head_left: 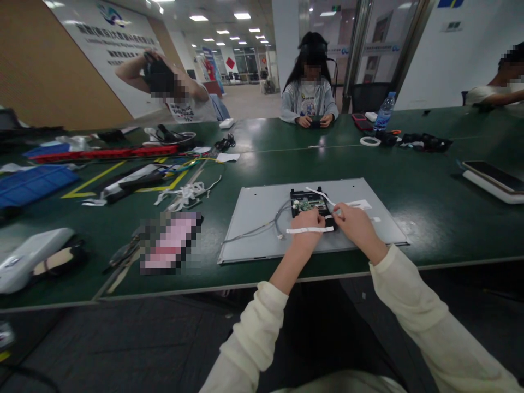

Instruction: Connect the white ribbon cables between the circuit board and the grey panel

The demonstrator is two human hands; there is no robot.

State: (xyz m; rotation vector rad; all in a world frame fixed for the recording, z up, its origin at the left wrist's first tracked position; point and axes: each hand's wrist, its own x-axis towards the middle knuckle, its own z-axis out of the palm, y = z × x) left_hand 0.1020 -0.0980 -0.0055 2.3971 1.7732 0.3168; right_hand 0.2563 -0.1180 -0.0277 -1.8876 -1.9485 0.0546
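A flat grey panel (262, 210) lies on the green table before me. On it sits a black frame with a green circuit board (303, 204), and grey cables (275, 218) run off to its left. My left hand (308, 221) rests over the near edge of the board, fingers curled and their tips mostly hidden. Across the back of that hand lies a white tape strip (310, 230). Just right of the board, my right hand (355, 224) is closed in a pinch on the end of a second white strip (319, 193), which curves over the frame.
Left of the panel are a phone in a pink case (172, 243), a tangle of white strips (186, 194) and a blue basket (36, 183). A phone on a white box (495, 183) lies right. A water bottle (385, 112) stands farther back. Other people sit around the table.
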